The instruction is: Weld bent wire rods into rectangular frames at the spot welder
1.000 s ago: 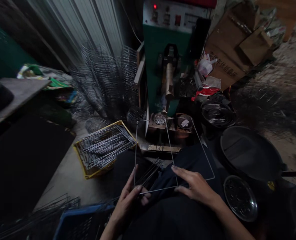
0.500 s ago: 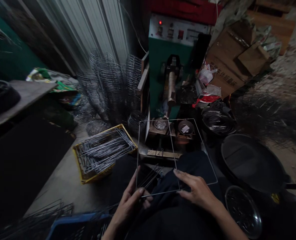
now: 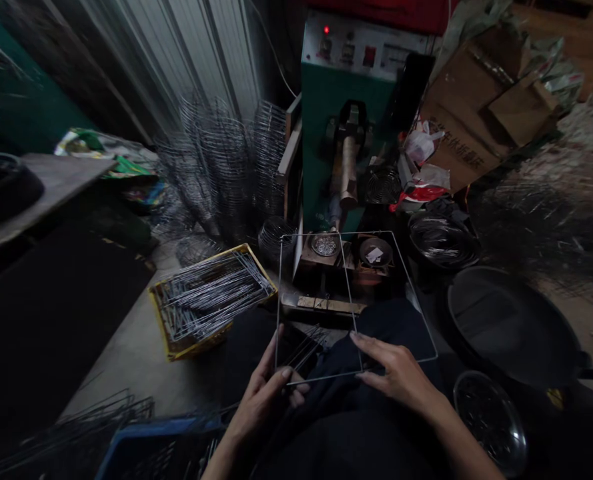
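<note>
I hold a thin rectangular wire frame [image 3: 406, 280] with one cross wire over my dark-clothed lap. My left hand [image 3: 266, 400] pinches its near left corner between thumb and fingers. My right hand [image 3: 396, 373] grips the near edge where the cross wire meets it. The frame's far edge lies close in front of a green welding machine [image 3: 346, 113] with a brass electrode [image 3: 347, 170]. A few loose wires [image 3: 306, 347] lie on my lap under the frame.
A yellow crate [image 3: 211, 293] of straight wires sits at my left. Stacked wire grids [image 3: 226, 167] stand behind it. A blue crate [image 3: 151, 447] is near my left elbow. Big black pan [image 3: 511, 327], round metal dish [image 3: 491, 420] and wire coil [image 3: 441, 240] are at right.
The view has shifted slightly; the frame and both hands hold nearly the same pose, the frame drifting a little right toward the machine.
</note>
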A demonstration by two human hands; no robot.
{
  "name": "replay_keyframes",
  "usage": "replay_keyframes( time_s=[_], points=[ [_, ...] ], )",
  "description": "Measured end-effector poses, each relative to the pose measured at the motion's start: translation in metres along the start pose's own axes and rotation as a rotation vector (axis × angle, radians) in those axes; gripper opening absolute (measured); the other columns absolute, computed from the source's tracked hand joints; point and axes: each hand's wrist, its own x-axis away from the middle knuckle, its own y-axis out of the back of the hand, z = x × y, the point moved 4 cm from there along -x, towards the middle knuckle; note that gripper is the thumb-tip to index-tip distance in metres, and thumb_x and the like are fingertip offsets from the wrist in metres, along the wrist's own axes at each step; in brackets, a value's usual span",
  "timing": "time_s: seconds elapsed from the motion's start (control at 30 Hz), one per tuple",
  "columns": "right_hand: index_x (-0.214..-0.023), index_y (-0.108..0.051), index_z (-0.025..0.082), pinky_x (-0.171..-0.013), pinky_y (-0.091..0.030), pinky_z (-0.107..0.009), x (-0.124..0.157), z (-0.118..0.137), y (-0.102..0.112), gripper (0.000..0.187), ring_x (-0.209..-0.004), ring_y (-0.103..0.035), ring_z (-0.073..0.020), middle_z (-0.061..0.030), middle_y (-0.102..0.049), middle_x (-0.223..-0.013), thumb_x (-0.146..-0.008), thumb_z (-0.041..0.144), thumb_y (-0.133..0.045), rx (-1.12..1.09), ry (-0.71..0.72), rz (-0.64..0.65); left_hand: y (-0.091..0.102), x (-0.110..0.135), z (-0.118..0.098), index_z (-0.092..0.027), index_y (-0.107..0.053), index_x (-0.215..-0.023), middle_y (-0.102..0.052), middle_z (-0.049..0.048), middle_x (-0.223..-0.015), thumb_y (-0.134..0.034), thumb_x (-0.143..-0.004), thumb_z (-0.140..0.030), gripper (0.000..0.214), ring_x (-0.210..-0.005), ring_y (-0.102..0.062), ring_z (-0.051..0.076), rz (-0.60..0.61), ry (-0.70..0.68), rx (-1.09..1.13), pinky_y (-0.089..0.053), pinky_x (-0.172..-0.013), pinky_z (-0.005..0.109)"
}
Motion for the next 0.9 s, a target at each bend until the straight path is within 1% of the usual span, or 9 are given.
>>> replay_keyframes(
  time_s=[0.23, 0.3, 0.37, 0.43, 0.57, 0.63, 0.73, 0.8, 0.9],
  points=[
    [-0.145, -0.041, 0.034, -0.108, -0.042, -0.038, -0.001, -0.003, 0.002, 0.07, -0.13, -0.049, -0.0223, 0.0005, -0.048, -0.144, -0.082, 0.024, -0.07, -0.016, 0.006, 0.0, -0.01, 0.006, -0.009, -0.028, -0.003, -0.154, -0.069, 0.005, -0.069, -0.062, -0.087, -0.03, 0.089, -0.055, -0.06, 0.015, -0.047, 0.031, -0.017, -0.046, -0.054, 0.024],
    [-0.145, -0.039, 0.036, -0.106, -0.044, -0.039, -0.001, -0.003, 0.003, 0.07, -0.129, -0.05, -0.0227, 0.0011, -0.047, -0.145, -0.083, 0.024, -0.069, -0.035, -0.008, 0.008, -0.012, 0.006, -0.008, -0.028, -0.004, -0.154, -0.069, 0.0047, -0.069, -0.06, -0.088, -0.03, 0.087, -0.055, -0.06, 0.015, -0.066, 0.032, -0.007, -0.047, -0.055, 0.024],
    [-0.146, -0.037, 0.037, -0.102, -0.048, -0.039, -0.001, -0.001, 0.005, 0.07, -0.127, -0.051, -0.0236, 0.0012, -0.047, -0.145, -0.084, 0.025, -0.068, -0.052, -0.035, 0.009, -0.013, 0.006, -0.005, -0.027, -0.002, -0.154, -0.07, 0.0047, -0.07, -0.059, -0.089, -0.029, 0.087, -0.054, -0.06, 0.015, -0.057, 0.022, 0.008, -0.047, -0.055, 0.024],
    [-0.145, -0.038, 0.037, -0.1, -0.05, -0.039, 0.001, 0.001, 0.006, 0.068, -0.126, -0.052, -0.0248, 0.0012, -0.047, -0.144, -0.084, 0.025, -0.067, -0.048, -0.054, 0.0, -0.011, 0.006, -0.001, -0.027, 0.0, -0.154, -0.07, 0.0043, -0.07, -0.061, -0.088, -0.03, 0.09, -0.053, -0.061, 0.015, -0.04, 0.009, 0.025, -0.047, -0.054, 0.025],
    [-0.144, -0.041, 0.035, -0.103, -0.047, -0.039, -0.001, 0.001, 0.003, 0.062, -0.127, -0.052, -0.0239, 0.0017, -0.049, -0.143, -0.087, 0.027, -0.063, 0.005, -0.025, -0.035, -0.003, -0.001, 0.004, -0.026, 0.0, -0.154, -0.072, 0.0048, -0.072, -0.066, -0.085, -0.03, 0.096, -0.055, -0.064, 0.016, -0.023, 0.022, 0.039, -0.05, -0.055, 0.025],
    [-0.145, -0.039, 0.035, -0.102, -0.047, -0.037, -0.012, -0.005, 0.004, 0.062, -0.125, -0.054, -0.0223, 0.0016, -0.05, -0.142, -0.088, 0.03, -0.062, 0.05, -0.005, -0.077, 0.001, -0.016, -0.001, -0.027, -0.001, -0.154, -0.073, 0.0038, -0.073, -0.067, -0.084, -0.028, 0.097, -0.056, -0.066, 0.016, 0.003, -0.007, 0.041, -0.052, -0.055, 0.024],
    [-0.146, -0.039, 0.033, -0.098, -0.049, -0.033, -0.052, -0.02, 0.019, 0.065, -0.118, -0.059, -0.0221, -0.0008, -0.055, -0.138, -0.086, 0.037, -0.066, 0.162, 0.028, -0.189, 0.006, -0.061, -0.024, -0.028, -0.004, -0.154, -0.072, 0.0011, -0.07, -0.069, -0.081, -0.024, 0.099, -0.056, -0.067, 0.017, 0.078, -0.117, 0.034, -0.054, -0.053, 0.026],
    [-0.145, -0.042, 0.031, -0.096, -0.05, -0.034, -0.089, -0.03, 0.038, 0.069, -0.114, -0.062, -0.0239, -0.0034, -0.06, -0.134, -0.083, 0.043, -0.07, 0.259, 0.041, -0.263, 0.007, -0.101, -0.045, -0.029, -0.004, -0.154, -0.072, 0.0002, -0.07, -0.068, -0.079, -0.02, 0.099, -0.056, -0.068, 0.017, 0.128, -0.187, 0.027, -0.055, -0.052, 0.026],
    [-0.141, -0.049, 0.028, -0.091, -0.051, -0.036, -0.144, -0.043, 0.074, 0.072, -0.109, -0.065, -0.0274, -0.0063, -0.065, -0.126, -0.077, 0.051, -0.073, 0.396, 0.035, -0.348, 0.008, -0.158, -0.079, -0.027, -0.003, -0.154, -0.073, 0.0025, -0.07, -0.065, -0.08, -0.017, 0.098, -0.055, -0.069, 0.018, 0.177, -0.264, 0.019, -0.053, -0.049, 0.023]
  ],
)
